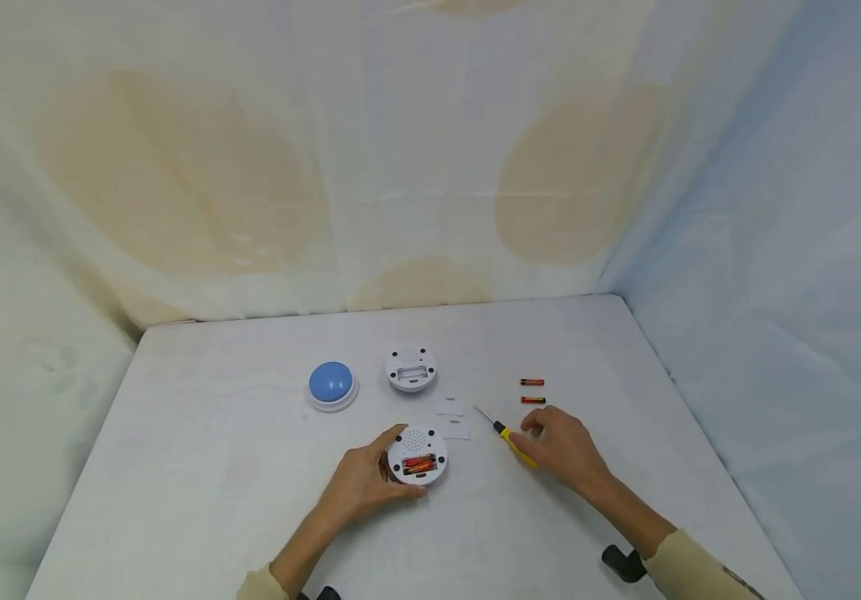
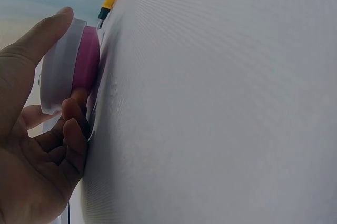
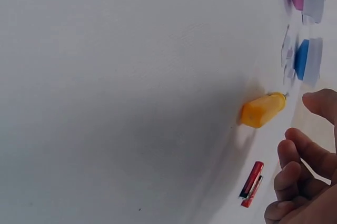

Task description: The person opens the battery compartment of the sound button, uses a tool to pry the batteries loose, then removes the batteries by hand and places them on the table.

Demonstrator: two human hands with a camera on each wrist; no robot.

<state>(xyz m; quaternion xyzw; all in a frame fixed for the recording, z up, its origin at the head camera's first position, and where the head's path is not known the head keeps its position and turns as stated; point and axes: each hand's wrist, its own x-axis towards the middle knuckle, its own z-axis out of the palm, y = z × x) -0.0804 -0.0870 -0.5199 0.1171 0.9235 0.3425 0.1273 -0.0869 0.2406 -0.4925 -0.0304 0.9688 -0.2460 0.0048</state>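
My left hand (image 1: pixel 365 481) grips a round white push-button device (image 1: pixel 417 444) by its sides, underside up. Its pink dome (image 2: pixel 87 58) faces the table, as the left wrist view shows. Red-and-black batteries (image 1: pixel 419 464) lie in its uncovered compartment. Over the yellow handle of a screwdriver (image 1: pixel 514 444) is my right hand (image 1: pixel 563 448), its fingers bent loosely around nothing, thumb apart from them in the right wrist view. Just beyond that hand lie two loose batteries, a nearer one (image 1: pixel 533 400) and a farther one (image 1: pixel 532 382).
Two small white covers (image 1: pixel 455 429) lie between the held device and the screwdriver. A second upturned device (image 1: pixel 411 370) stands behind, its battery compartment empty. To its left is an upright device with a blue dome (image 1: pixel 331 382). Cloth walls (image 1: pixel 415 167) border the white table (image 1: pixel 197 467).
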